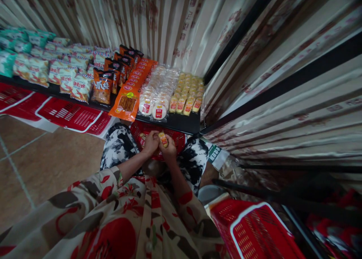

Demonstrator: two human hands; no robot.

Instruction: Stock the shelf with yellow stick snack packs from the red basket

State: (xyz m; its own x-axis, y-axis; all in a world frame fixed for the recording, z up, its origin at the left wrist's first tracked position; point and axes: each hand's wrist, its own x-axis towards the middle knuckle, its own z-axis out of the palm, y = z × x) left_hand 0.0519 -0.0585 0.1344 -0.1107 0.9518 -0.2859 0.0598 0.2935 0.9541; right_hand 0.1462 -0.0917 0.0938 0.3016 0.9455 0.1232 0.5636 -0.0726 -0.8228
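Observation:
A small yellow snack packet [163,139] with a red and white label is upright between my hands, above a red plastic basket [181,139] at my lap. My right hand [169,150] wraps round the packet from the right and below. Curled fingers of my left hand [152,143] press at its left edge. Some small pale items lie in the basket, partly hidden by my hands. Just ahead, similar yellow packets [188,95] stand in rows on the black shelf [181,125]. Beside them are clear-wrapped round white crackers [158,110].
Left along the shelf are a flat orange snack bag [131,89], orange-black bags [102,86], white bags [81,87] and green bags [7,63]. Red baskets [73,114] line the floor below. Another red basket [254,229] stands at lower right. Black frame bars [283,89] cross before a curtain.

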